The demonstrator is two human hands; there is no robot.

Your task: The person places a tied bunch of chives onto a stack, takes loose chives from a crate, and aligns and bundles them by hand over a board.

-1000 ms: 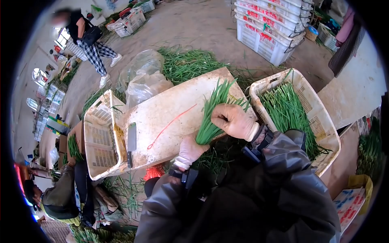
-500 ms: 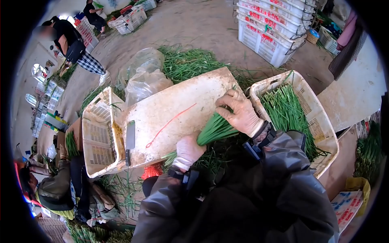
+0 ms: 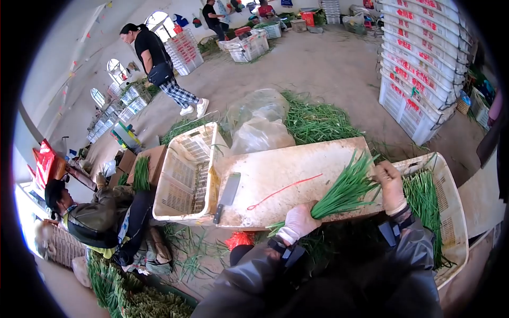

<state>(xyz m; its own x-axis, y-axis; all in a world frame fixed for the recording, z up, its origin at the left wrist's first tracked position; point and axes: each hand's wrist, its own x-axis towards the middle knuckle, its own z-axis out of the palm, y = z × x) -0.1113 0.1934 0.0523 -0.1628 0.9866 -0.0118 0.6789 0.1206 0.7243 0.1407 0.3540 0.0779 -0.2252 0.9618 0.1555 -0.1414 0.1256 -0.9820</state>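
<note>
My gloved left hand is closed round the lower part of a bunch of green stalks at the front edge of the white board. The leafy ends fan out to the upper right. Beside those tips is my gloved right hand, its fingers bent together; whether a stalk is between them is too small to tell. A red tie lies on the board, left of the bunch. Further left rests a cleaver with a dark handle.
A crate stands left of the board, and a crate of stalks on the right. Behind are plastic bags, loose greens and stacked crates. One person walks at back left; another sits at left.
The view has swung up and left. My left hand still holds the bunch, now lying lower over the board's edge. My right hand has moved off it to the right. The walking person has turned.
</note>
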